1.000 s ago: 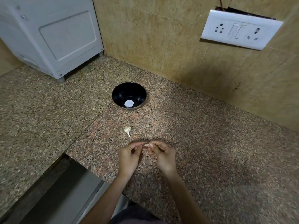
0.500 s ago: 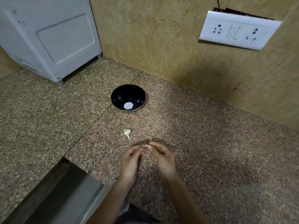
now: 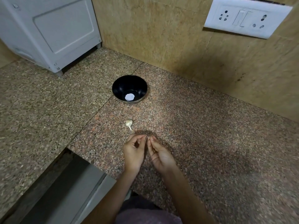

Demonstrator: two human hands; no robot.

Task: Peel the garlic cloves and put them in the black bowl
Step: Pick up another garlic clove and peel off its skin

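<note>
Where granite counter (image 3: pixel 210 143) meets tile wall (image 3: pixel 161 38), blk bowl (image 3: pixel 123 85), wall socket (image 3: pixel 246 16)

**One clove on the granite, bowl waiting behind it**

The black bowl (image 3: pixel 121 88) stands upright on the speckled countertop (image 3: pixel 202 143), round and glossy inside, with a pale round patch at its bottom; no cloves lie in it. The garlic clove (image 3: pixel 129 123) lies nearer, apart from the bowl, unpeeled in its whitish papery skin, plump end toward the bowl, thin tail pointing away from it.
</note>
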